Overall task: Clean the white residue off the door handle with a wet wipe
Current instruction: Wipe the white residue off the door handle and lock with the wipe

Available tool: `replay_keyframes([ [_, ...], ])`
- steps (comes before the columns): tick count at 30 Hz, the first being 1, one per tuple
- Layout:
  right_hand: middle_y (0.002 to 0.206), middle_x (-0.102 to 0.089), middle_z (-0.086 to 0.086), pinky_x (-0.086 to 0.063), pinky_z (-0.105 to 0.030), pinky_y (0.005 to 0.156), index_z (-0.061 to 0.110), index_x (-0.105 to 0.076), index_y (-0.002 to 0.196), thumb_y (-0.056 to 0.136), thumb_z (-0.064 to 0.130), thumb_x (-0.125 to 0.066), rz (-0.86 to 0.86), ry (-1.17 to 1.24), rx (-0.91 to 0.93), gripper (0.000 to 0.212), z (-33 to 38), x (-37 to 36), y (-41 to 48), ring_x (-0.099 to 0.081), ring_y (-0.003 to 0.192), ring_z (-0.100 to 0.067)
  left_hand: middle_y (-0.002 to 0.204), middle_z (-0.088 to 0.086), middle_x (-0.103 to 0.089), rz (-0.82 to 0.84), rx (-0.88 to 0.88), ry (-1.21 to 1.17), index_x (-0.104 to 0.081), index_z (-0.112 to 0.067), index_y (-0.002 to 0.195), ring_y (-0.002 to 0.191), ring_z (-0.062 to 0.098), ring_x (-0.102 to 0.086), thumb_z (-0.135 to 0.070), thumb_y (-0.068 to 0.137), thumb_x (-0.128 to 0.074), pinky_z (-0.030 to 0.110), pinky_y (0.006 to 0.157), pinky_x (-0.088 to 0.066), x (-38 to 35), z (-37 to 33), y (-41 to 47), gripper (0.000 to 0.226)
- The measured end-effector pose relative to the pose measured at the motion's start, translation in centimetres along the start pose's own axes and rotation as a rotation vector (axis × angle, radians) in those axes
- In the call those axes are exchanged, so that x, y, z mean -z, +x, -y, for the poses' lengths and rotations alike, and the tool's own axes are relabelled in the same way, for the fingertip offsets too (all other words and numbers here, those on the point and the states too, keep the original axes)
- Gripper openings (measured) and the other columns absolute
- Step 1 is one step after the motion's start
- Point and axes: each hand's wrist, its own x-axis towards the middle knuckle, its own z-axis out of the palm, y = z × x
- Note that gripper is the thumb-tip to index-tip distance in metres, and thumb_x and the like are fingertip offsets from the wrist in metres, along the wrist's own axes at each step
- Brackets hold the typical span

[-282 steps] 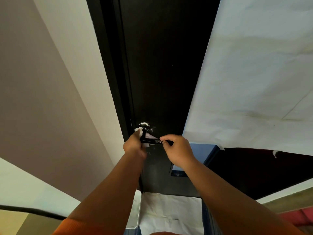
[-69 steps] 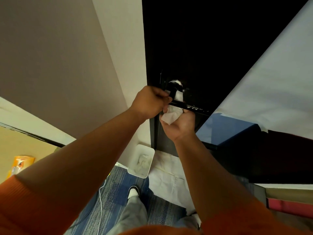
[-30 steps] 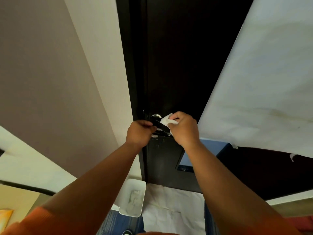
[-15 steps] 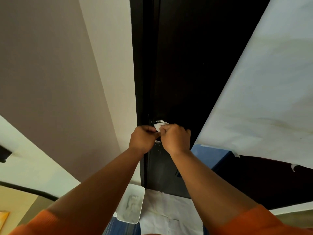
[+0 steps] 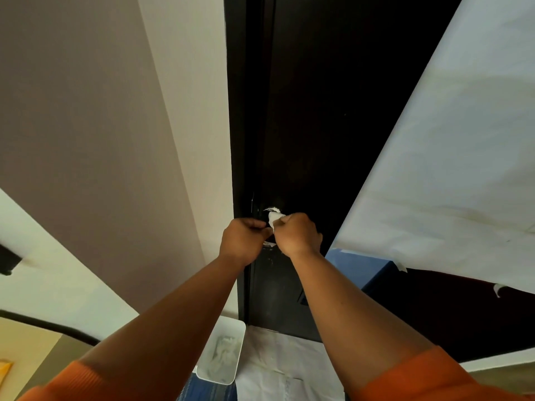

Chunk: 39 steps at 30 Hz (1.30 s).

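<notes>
Both my hands are at the black door handle (image 5: 268, 211) on the dark door (image 5: 318, 111). Only the handle's round base shows, with a white smear on its top edge; the lever is hidden behind my fists. My right hand (image 5: 298, 234) is closed around a crumpled white wet wipe (image 5: 274, 217), pressed against the handle base. My left hand (image 5: 244, 240) is a fist just left of it, touching the right hand, and seems to grip the handle. A scrap of wipe (image 5: 269, 243) pokes out below between the hands.
A white bin (image 5: 221, 353) with used wipes stands on the floor by the door frame. White paper (image 5: 278, 369) covers the floor below the door. A large white sheet (image 5: 434, 169) hangs at the right, above a blue box (image 5: 359, 263). Beige wall at the left.
Over the last second my right hand with the wipe moved left along the handle until it met my left hand at the base. The view shifted slightly.
</notes>
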Motion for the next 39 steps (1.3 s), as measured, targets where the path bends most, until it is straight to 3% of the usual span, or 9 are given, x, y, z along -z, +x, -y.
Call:
replay_keyframes([
  [4, 0.093, -0.077, 0.0, -0.055, -0.029, 0.075, 0.023, -0.079, 0.104, 0.096, 0.033, -0.063, -0.086, 0.172, 0.061, 0.02, -0.9, 0.0, -0.3, -0.069, 0.084, -0.018, 0.102, 0.0, -0.077, 0.013, 0.012, -0.005, -0.078, -0.022, 0.112, 0.097, 0.018, -0.071, -0.031, 0.088, -0.079, 0.033, 0.094, -0.056, 0.2, -0.1, 0.0, 0.026],
  [7, 0.09, -0.077, -0.005, -0.039, -0.009, 0.052, 0.014, -0.08, 0.1, 0.096, 0.025, -0.065, -0.107, 0.222, 0.054, 0.018, -1.8, 1.0, 0.0, -0.067, 0.073, -0.012, 0.105, 0.0, -0.076, 0.015, 0.013, -0.005, -0.077, -0.021, 0.112, 0.098, 0.018, -0.071, -0.03, 0.089, -0.079, 0.031, 0.094, -0.055, 0.2, -0.1, -0.1, 0.025],
  [12, 0.1, -0.076, 0.001, -0.048, -0.023, 0.066, 0.024, -0.079, 0.102, 0.093, 0.028, -0.069, -0.077, 0.135, 0.015, 0.014, -3.5, 1.9, 1.0, -0.072, 0.089, -0.02, 0.107, -0.002, -0.075, 0.012, 0.01, 0.007, -0.077, -0.022, 0.112, 0.099, 0.015, -0.069, -0.03, 0.089, -0.079, 0.028, 0.092, -0.054, 0.3, -0.2, -0.1, 0.025],
  [17, 0.072, -0.067, -0.001, -0.037, -0.019, 0.047, 0.014, -0.074, 0.083, 0.096, 0.025, -0.063, -0.043, 0.158, -0.018, 0.021, -1.3, 0.5, 1.0, -0.064, 0.062, -0.016, 0.112, -0.003, -0.075, 0.02, -0.006, 0.033, -0.077, -0.021, 0.115, 0.099, 0.011, -0.066, -0.03, 0.089, -0.079, 0.025, 0.092, -0.05, 0.4, -0.3, -0.2, 0.027],
  [20, 0.072, -0.068, -0.005, -0.035, -0.017, 0.047, 0.01, -0.074, 0.08, 0.097, 0.023, -0.062, -0.08, 0.218, -0.008, 0.026, -0.7, 0.1, 0.6, -0.062, 0.064, -0.018, 0.114, -0.002, -0.075, 0.022, -0.006, 0.038, -0.077, -0.02, 0.115, 0.102, 0.012, -0.067, -0.03, 0.089, -0.079, 0.023, 0.09, -0.048, 0.4, -0.3, 0.0, 0.028],
  [25, 0.099, -0.077, -0.009, -0.041, -0.012, 0.062, 0.01, -0.078, 0.103, 0.097, 0.022, -0.065, -0.161, 0.231, 0.082, 0.019, -0.5, 0.1, 0.0, -0.073, 0.091, -0.023, 0.114, -0.003, -0.075, 0.02, -0.013, 0.05, -0.077, -0.02, 0.116, 0.104, 0.012, -0.067, -0.031, 0.089, -0.078, 0.022, 0.09, -0.047, 0.3, -0.2, -0.1, 0.029],
  [32, 0.096, -0.077, -0.003, -0.059, -0.031, 0.074, 0.019, -0.078, 0.099, 0.097, 0.028, -0.063, -0.177, 0.035, 0.359, 0.018, 2.0, -0.3, 0.5, -0.072, 0.089, -0.02, 0.101, -0.006, -0.078, 0.037, -0.042, 0.076, -0.08, -0.022, 0.108, 0.095, 0.011, -0.07, -0.025, 0.093, -0.072, 0.023, 0.081, -0.051, 0.4, -0.2, -0.3, 0.018],
  [36, 0.071, -0.068, 0.001, -0.042, -0.019, 0.052, 0.017, -0.077, 0.082, 0.098, 0.031, -0.059, -0.179, 0.072, 0.287, 0.029, 0.2, 0.2, 0.5, -0.064, 0.067, -0.017, 0.111, -0.005, -0.077, 0.05, -0.034, 0.092, -0.078, -0.023, 0.116, 0.105, 0.014, -0.07, -0.032, 0.092, -0.075, 0.024, 0.089, -0.05, 0.6, -0.2, -0.2, 0.026],
  [39, 0.071, -0.07, -0.003, -0.035, -0.016, 0.052, 0.017, -0.079, 0.085, 0.097, 0.029, -0.061, -0.202, 0.116, 0.162, 0.025, -1.3, 0.2, 0.5, -0.068, 0.068, -0.021, 0.122, -0.002, -0.074, 0.055, -0.013, 0.081, -0.076, -0.021, 0.121, 0.115, 0.017, -0.066, -0.033, 0.091, -0.075, 0.025, 0.098, -0.047, 0.6, -0.2, -0.2, 0.032],
])
